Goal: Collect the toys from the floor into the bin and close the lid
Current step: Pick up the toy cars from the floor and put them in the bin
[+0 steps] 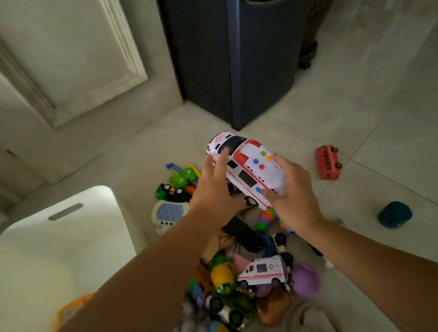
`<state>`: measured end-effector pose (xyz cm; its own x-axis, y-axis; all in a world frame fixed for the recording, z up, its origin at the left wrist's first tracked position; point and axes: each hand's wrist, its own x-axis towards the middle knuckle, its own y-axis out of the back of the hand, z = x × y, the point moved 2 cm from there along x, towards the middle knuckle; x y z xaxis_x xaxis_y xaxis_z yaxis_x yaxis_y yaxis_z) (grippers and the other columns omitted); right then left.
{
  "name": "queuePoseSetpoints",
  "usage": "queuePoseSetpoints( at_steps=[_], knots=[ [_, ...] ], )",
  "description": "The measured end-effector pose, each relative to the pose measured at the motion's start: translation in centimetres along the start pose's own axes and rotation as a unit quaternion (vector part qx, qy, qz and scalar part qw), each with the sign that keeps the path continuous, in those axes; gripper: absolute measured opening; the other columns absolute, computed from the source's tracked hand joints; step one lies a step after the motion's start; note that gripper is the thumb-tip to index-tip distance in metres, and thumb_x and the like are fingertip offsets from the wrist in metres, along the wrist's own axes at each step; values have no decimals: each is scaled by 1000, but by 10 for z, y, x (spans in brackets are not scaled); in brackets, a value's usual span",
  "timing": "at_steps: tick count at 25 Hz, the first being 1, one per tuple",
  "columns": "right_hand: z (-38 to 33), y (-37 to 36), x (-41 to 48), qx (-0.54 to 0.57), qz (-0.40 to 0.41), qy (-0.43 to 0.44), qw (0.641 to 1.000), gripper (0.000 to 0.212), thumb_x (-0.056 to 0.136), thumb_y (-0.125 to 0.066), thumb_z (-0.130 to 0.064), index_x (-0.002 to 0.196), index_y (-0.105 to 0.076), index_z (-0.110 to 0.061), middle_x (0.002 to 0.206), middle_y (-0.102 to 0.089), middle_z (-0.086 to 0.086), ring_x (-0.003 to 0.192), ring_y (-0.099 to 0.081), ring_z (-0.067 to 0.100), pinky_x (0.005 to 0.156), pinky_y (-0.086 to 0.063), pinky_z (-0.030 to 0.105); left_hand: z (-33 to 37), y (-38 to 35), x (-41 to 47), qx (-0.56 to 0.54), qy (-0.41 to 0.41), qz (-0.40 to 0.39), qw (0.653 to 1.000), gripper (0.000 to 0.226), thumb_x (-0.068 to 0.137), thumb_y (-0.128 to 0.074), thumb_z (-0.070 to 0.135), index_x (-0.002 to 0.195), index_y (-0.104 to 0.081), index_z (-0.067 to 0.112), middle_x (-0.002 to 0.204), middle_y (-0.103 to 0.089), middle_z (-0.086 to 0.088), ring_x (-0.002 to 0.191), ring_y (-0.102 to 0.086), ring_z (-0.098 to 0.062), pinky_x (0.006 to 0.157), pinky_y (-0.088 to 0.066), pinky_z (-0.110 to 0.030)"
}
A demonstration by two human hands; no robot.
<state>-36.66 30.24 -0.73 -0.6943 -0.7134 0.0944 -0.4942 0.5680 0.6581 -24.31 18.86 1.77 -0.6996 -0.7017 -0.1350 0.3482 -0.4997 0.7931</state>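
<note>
You hold the large white-and-red plastic toy ambulance [244, 168] above the floor pile, left hand [213, 192] and right hand [293, 192] with fingers closed around its ends. The white plastic bin [61, 250] waits left; most toys [233, 293] remain uncollected.

Both hands lift large white-and-red toy ambulance [245, 167] above toy pile [232, 285]: left hand [213, 190] on its far side, right hand [291, 191] gripping rear. White bin [52, 251] at left; red toy bus [327, 162] apart on floor
</note>
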Motion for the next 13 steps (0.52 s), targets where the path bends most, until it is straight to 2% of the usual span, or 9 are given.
queuePoseSetpoints(
  at_steps=[3, 6, 9, 10, 11, 13],
  knots=[
    [-78, -27, -9, 22, -38, 90, 995, 71, 83, -72, -20, 143, -34, -27, 137, -45, -3, 127, -36, 14, 97, -40, 28, -34, 78, -32, 138, -19, 129, 982, 110, 73, -79, 38, 152, -1, 34, 161, 2, -7, 148, -7, -31, 118, -23, -48],
    [-147, -58, -20, 40, -89, 159, 982, 71, 84, -69, -15, 144, -33, -26, 138, -42, -4, 129, -34, 11, 98, -38, 26, -86, 155, -68, 241, -2, 225, 944, 104, 74, -76, 43, 153, -10, 31, 161, -9, -10, 148, -7, -31, 120, -14, -46],
    [-200, -97, -35, 23, -150, 226, 962, 74, 82, -68, -12, 145, -32, -27, 139, -41, -7, 131, -32, 10, 103, -35, 26, -141, 203, -98, 285, 5, 201, 937, 100, 74, -74, 46, 152, -14, 32, 161, -12, -3, 149, -6, -26, 120, -11, -47],
    [-216, -114, -39, 12, -165, 251, 954, 74, 81, -68, -12, 145, -33, -25, 139, -42, -6, 130, -32, 11, 105, -34, 26, -159, 213, -109, 296, 9, 180, 938, 99, 73, -74, 46, 152, -17, 31, 160, -18, -1, 148, -11, -25, 120, -13, -47],
    [-227, -131, -43, 1, -181, 272, 945, 74, 80, -68, -12, 145, -34, -24, 140, -43, -5, 130, -32, 13, 105, -32, 24, -177, 218, -116, 290, 20, 162, 943, 97, 72, -76, 44, 150, -21, 29, 156, -27, 0, 145, -22, -25, 118, -20, -44],
    [-243, -165, -50, -23, -223, 302, 927, 74, 80, -68, -13, 146, -34, -22, 140, -43, -3, 129, -32, 15, 101, -29, 20, -213, 221, -130, 256, 65, 139, 954, 90, 66, -80, 41, 141, -33, 27, 140, -43, 1, 128, -44, -24, 104, -39, -40]
  ],
)
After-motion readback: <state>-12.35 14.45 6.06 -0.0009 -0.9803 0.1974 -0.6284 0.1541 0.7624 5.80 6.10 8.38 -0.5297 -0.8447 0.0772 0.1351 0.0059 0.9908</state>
